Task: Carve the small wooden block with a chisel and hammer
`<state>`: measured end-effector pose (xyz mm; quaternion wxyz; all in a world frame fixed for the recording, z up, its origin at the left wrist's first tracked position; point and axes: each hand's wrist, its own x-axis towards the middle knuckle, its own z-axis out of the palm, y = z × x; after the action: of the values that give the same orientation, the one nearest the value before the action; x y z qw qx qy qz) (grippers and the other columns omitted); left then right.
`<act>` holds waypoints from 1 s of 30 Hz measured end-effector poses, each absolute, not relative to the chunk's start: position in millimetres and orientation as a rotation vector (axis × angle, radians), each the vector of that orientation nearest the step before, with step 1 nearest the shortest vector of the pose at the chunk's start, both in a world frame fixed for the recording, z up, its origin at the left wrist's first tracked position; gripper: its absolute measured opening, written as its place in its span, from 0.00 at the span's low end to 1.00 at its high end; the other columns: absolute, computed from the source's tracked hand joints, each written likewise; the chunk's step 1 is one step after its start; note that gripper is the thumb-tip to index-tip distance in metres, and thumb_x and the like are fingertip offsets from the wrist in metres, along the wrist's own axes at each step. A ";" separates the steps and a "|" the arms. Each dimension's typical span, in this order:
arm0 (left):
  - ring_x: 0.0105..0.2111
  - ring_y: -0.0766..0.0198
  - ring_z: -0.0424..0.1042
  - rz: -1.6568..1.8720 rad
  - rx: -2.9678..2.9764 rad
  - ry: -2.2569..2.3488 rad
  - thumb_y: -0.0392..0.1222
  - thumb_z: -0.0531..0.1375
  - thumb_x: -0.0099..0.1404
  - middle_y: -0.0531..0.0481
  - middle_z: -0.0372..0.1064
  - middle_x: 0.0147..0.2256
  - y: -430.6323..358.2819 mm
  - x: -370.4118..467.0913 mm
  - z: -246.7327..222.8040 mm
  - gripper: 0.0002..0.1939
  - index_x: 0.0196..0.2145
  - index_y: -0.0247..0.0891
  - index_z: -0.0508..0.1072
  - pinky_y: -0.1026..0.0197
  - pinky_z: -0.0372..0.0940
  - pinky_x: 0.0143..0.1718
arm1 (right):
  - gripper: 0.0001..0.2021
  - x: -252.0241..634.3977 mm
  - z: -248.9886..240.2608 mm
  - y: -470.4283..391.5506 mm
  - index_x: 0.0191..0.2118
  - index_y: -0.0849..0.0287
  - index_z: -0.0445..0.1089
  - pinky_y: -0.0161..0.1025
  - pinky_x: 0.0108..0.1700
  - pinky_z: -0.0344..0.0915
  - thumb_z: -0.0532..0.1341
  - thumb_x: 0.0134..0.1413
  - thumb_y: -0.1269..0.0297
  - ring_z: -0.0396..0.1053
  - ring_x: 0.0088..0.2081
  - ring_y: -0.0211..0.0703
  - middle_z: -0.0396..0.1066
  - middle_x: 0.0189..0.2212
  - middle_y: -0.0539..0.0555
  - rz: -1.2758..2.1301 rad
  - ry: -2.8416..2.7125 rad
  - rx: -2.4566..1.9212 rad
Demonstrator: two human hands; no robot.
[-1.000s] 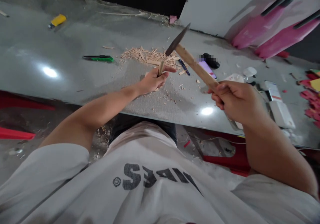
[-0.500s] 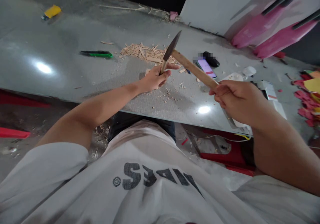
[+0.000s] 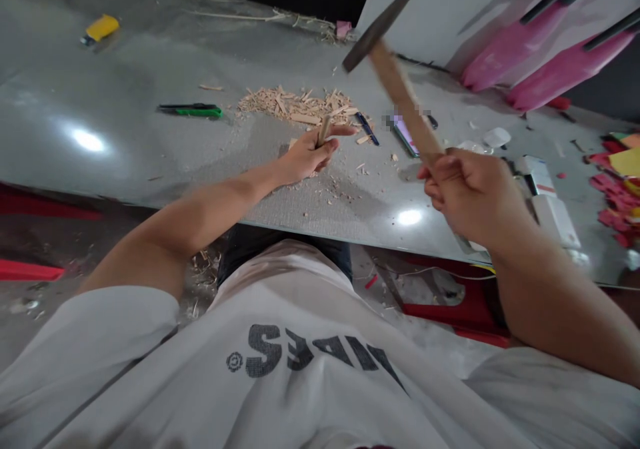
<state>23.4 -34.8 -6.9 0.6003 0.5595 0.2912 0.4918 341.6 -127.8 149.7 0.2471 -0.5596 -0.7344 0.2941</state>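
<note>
My right hand (image 3: 473,195) grips the wooden handle of a hammer (image 3: 400,95), whose dark metal head is raised high above the table (image 3: 125,122). My left hand (image 3: 306,157) rests on the table and holds a short wooden stick (image 3: 323,130) upright between thumb and fingers. The hammer head hangs well above and to the right of the stick's top. A pile of wood chips (image 3: 297,105) lies just behind my left hand, with smaller chips scattered around it.
A green utility knife (image 3: 193,110) lies to the left, a yellow one (image 3: 100,29) at the far left. A phone (image 3: 405,135), a pen (image 3: 367,129) and white boxes (image 3: 550,202) lie on the right. Pink and red pieces (image 3: 617,195) sit at the right edge.
The hammer came down onto the top of the stick half a second ago and has now swung back up and to the right. My left hand keeps the stick in place.
</note>
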 end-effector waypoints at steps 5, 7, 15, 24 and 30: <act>0.20 0.68 0.52 1.143 1.305 0.679 0.45 0.71 0.96 0.64 0.54 0.24 -31.3 22.4 -11.7 0.08 0.58 0.39 0.89 0.64 0.54 0.26 | 0.24 342.3 145.1 -124.3 0.41 0.52 0.76 0.42 0.29 0.54 0.69 0.93 0.41 0.60 0.27 0.42 0.69 0.29 0.52 0.788 -1.917 -1.528; 0.20 0.68 0.52 1.142 1.303 0.673 0.45 0.69 0.97 0.64 0.54 0.24 -30.0 21.9 -13.6 0.09 0.56 0.38 0.88 0.65 0.53 0.27 | 0.27 340.6 144.7 -125.8 0.42 0.51 0.75 0.44 0.31 0.55 0.66 0.94 0.36 0.59 0.27 0.43 0.66 0.29 0.51 0.793 -1.898 -1.433; 0.20 0.69 0.51 1.150 1.303 0.661 0.40 0.66 0.98 0.63 0.53 0.24 -28.1 20.7 -16.5 0.13 0.51 0.39 0.87 0.64 0.51 0.27 | 0.20 331.3 155.4 -139.2 0.43 0.55 0.77 0.46 0.33 0.57 0.59 0.95 0.54 0.60 0.27 0.41 0.66 0.28 0.49 0.612 -2.057 -1.521; 0.19 0.70 0.52 1.133 1.230 0.722 0.44 0.69 0.98 0.64 0.52 0.23 -31.7 23.5 -9.2 0.12 0.50 0.40 0.86 0.64 0.49 0.26 | 0.22 332.6 148.4 -139.6 0.45 0.52 0.76 0.47 0.36 0.59 0.58 0.93 0.44 0.62 0.28 0.45 0.69 0.30 0.51 0.527 -2.116 -1.539; 0.19 0.69 0.50 1.138 1.229 0.724 0.44 0.67 0.98 0.66 0.52 0.23 -36.5 25.6 -2.3 0.08 0.58 0.39 0.86 0.65 0.49 0.25 | 0.21 331.8 150.6 -135.8 0.44 0.52 0.78 0.47 0.36 0.56 0.62 0.92 0.45 0.61 0.30 0.45 0.68 0.30 0.51 0.570 -2.163 -1.517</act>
<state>25.6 -36.5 -2.3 0.6120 0.5325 0.3139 0.4933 331.8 -135.8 150.6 0.2177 -0.5478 -0.7811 0.2058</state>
